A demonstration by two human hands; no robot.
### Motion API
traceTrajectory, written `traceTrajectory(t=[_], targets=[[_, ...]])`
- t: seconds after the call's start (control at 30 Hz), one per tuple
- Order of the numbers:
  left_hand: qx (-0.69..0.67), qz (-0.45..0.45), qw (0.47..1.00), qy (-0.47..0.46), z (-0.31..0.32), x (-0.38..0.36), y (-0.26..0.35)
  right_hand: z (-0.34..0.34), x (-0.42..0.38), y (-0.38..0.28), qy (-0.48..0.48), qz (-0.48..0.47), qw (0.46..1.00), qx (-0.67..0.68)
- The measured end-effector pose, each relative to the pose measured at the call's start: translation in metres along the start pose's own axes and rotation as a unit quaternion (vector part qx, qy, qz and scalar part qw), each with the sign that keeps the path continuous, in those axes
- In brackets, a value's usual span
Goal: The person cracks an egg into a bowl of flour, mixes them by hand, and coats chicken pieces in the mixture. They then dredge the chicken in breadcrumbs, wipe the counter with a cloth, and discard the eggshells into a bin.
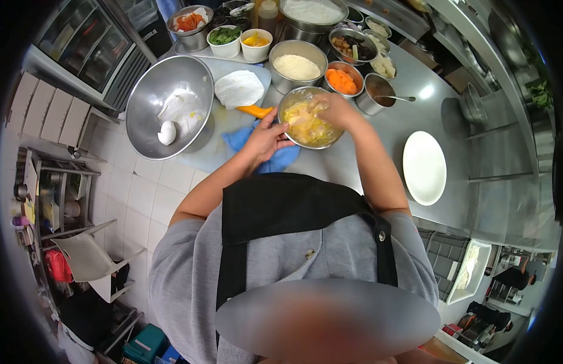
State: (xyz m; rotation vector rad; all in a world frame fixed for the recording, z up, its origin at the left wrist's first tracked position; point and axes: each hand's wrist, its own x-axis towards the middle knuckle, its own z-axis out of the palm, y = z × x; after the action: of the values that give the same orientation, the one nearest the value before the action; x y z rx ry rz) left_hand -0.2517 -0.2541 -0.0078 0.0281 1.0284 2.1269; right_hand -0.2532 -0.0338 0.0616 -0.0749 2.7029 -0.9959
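Observation:
A small steel bowl point(310, 143) holds a yellow, egg-like mixture with pale pieces point(304, 121). My left hand point(265, 141) grips the bowl's left rim, with the thumb at the edge. Inside the bowl, at its upper right, my right hand point(335, 112) has its fingers bent down into the mixture; the fingertips are hidden there. Beside the bowl lie a yellow-orange handle point(255, 111), a white cloth or paper point(239, 88) and a blue cloth point(280, 159). At the left, a large steel bowl point(139, 112) contains white powder and an egg point(167, 133).
Behind the small bowl stand a pot of pale crumbs point(296, 67), a bowl of orange slices point(342, 81) and a steel pot with a spoon point(378, 94). A white oval plate point(424, 168) lies at the right. Two people point(513, 278) are far off at lower right.

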Motion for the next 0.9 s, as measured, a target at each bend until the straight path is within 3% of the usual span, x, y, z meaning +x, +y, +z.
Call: traceTrajectory(t=[0.07, 0.2, 0.23, 0.33, 0.5, 0.63, 0.73, 0.83, 0.9], targets=[[-0.001, 0.012, 1.0, -0.014, -0.003, 0.004, -0.002, -0.022, -0.013, -0.022, -0.037, 0.063, 0.989, 0.127], [0.002, 0.019, 0.999, -0.028, -0.008, 0.009, 0.001, -0.04, -0.017, -0.028, -0.03, -0.05, 0.955, 0.29], [0.003, 0.019, 0.999, -0.034, -0.008, 0.009, 0.002, -0.044, -0.016, -0.029, -0.022, -0.034, 0.944, 0.328], [-0.006, 0.004, 0.999, -0.037, -0.001, 0.001, 0.01, -0.065, -0.016, -0.051, 0.004, -0.067, 0.941, 0.331], [-0.007, 0.002, 0.999, -0.045, -0.011, 0.002, 0.006, -0.086, -0.013, -0.079, 0.003, -0.033, 0.96, 0.278], [-0.013, 0.006, 0.999, -0.051, -0.014, 0.004, 0.004, -0.057, 0.002, -0.059, -0.077, -0.163, 0.983, 0.037], [-0.017, 0.006, 0.999, -0.042, -0.015, 0.006, 0.003, -0.027, 0.008, -0.055, -0.164, -0.04, 0.981, -0.096], [-0.013, 0.011, 0.999, -0.031, -0.017, 0.008, 0.0, -0.029, 0.017, -0.047, -0.153, -0.009, 0.988, -0.033], [-0.013, 0.011, 1.0, -0.023, -0.015, 0.008, 0.001, -0.04, 0.02, -0.052, -0.083, -0.052, 0.994, 0.038]])
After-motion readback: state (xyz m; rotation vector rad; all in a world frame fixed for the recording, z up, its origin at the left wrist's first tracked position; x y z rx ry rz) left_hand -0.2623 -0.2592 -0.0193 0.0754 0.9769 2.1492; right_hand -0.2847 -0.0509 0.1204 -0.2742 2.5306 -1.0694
